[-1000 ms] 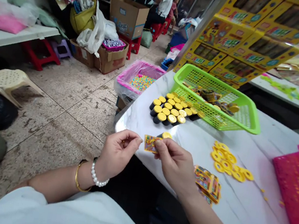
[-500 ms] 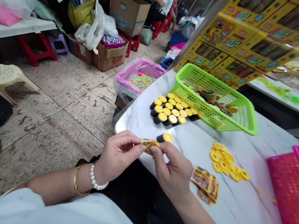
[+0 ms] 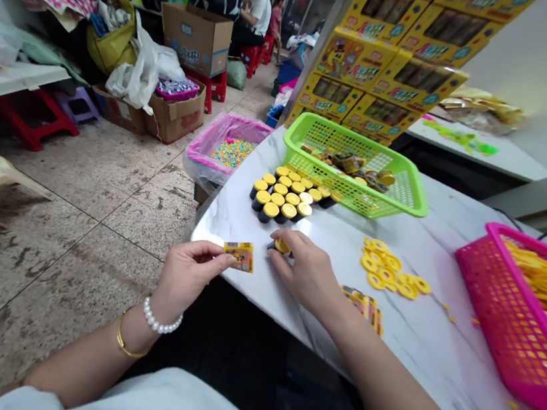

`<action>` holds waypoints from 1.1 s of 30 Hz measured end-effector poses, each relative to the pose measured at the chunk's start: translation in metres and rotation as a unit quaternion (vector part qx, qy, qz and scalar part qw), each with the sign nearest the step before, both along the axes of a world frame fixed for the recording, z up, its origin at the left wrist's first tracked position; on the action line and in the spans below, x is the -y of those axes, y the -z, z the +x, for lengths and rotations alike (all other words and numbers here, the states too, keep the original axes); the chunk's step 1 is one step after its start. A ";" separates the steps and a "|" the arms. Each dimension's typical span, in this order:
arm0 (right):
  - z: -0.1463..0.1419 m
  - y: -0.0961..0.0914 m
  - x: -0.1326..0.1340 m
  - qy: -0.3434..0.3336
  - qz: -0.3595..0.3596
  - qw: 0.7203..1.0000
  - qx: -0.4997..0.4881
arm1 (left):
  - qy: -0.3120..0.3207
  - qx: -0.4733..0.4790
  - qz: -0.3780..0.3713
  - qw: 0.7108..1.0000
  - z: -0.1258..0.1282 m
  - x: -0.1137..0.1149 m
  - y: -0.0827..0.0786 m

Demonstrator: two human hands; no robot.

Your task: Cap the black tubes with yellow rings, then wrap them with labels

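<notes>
Between its thumb and fingers my left hand (image 3: 193, 275) pinches a small yellow printed label (image 3: 241, 256) by one end, just past the table's edge. My right hand (image 3: 303, 266) has its thumb and fingers round a small black container with a yellow lid (image 3: 281, 246), lying tilted on the table. Behind it stand several more black containers with yellow lids (image 3: 277, 199) in a tight group. A stack of printed labels (image 3: 366, 304) lies by my right forearm, partly hidden. Yellow plastic rings (image 3: 386, 270) lie in a loose pile to the right.
A green basket (image 3: 355, 199) with wrapped pieces stands behind the containers. A pink basket (image 3: 505, 316) of yellow rings is at the right. Yellow boxes (image 3: 357, 61) are stacked at the back. A lined pink bin (image 3: 201, 145) of coloured beads stands left of the marble-patterned table (image 3: 317, 332).
My right hand has let go of the label and moved to the lone container. The label, flatter now, stays in my left hand. The camera view has shifted to the right.
</notes>
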State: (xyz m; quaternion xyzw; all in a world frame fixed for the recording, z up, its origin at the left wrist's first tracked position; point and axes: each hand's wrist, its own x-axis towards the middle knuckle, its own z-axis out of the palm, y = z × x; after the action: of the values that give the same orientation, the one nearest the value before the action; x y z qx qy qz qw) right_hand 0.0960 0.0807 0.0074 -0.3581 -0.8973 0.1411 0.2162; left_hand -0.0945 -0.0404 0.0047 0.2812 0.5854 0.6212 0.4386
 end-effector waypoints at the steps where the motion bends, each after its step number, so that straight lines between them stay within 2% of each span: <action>1: -0.001 0.005 0.000 0.009 -0.003 1.000 -0.014 | 0.005 0.024 -0.009 1.000 0.000 -0.002 -0.002; 5: -0.001 0.010 0.001 0.051 -0.029 0.996 -0.074 | 0.021 0.141 -0.030 0.989 0.001 -0.014 -0.010; 7: 0.002 0.006 -0.001 0.077 -0.099 0.985 -0.118 | 0.033 0.190 -0.041 0.980 0.002 -0.021 -0.014; 8: 0.004 0.003 -0.002 0.087 -0.157 0.971 -0.156 | 0.039 0.208 -0.048 0.976 0.003 -0.024 -0.016; 10: 0.008 -0.005 -0.005 0.085 -0.289 0.914 -0.272 | 0.047 0.229 -0.056 0.971 0.006 -0.030 -0.018; 13: 0.010 -0.015 -0.004 0.035 -0.421 0.797 -0.432 | 0.053 0.247 -0.058 0.966 0.013 -0.037 -0.019; 15: 0.008 -0.019 -0.002 0.006 -0.454 0.755 -0.472 | 0.075 0.259 -0.064 0.961 0.018 -0.040 -0.020; 17: 0.006 -0.021 0.000 -0.010 -0.472 0.739 -0.480 | 0.103 0.269 -0.074 0.955 0.022 -0.043 -0.022; 20: 0.006 -0.020 0.001 -0.008 -0.469 0.742 -0.479 | 0.124 0.282 -0.084 0.948 0.027 -0.048 -0.025; 26: 0.011 -0.021 0.002 0.040 -0.374 0.821 -0.429 | 0.125 0.299 -0.075 0.943 0.033 -0.057 -0.024; 33: 0.009 -0.020 0.012 0.017 -0.298 0.853 -0.429 | 0.130 0.296 -0.058 0.944 0.038 -0.061 -0.022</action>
State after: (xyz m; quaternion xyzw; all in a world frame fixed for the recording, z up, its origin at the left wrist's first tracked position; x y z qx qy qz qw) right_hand 0.1047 0.0687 0.0274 -0.3246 -0.6240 0.5373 0.4655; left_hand -0.0562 0.0207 0.0271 0.1323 0.4227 0.5789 0.6846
